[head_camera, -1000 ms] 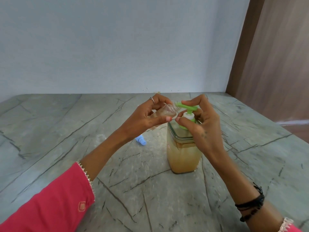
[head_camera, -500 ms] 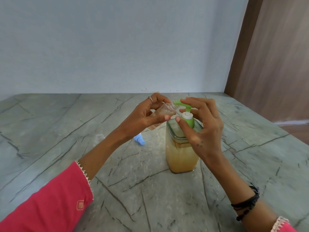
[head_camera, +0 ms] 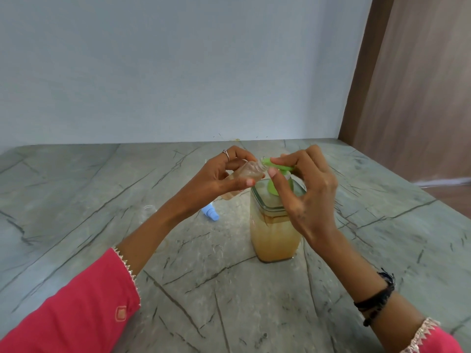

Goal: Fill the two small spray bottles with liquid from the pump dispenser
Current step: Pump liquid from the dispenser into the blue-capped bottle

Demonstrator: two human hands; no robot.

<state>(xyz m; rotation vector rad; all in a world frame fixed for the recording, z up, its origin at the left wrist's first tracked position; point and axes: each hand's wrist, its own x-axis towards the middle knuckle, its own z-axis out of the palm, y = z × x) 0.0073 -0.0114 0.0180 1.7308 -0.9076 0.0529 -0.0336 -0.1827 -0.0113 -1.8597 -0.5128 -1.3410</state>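
Above veined stone, left hand (head_camera: pixel 216 179) fingers clamp the clear bottle (head_camera: pixel 244 174) — right hand (head_camera: pixel 305 189) fingers press the green pump (head_camera: pixel 277 166).

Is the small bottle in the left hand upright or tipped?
Tipped: the small bottle slants, its open neck up against the green pump spout.

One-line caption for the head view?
Left hand tilts a small bottle to the green pump spout; right hand rests on the pump.
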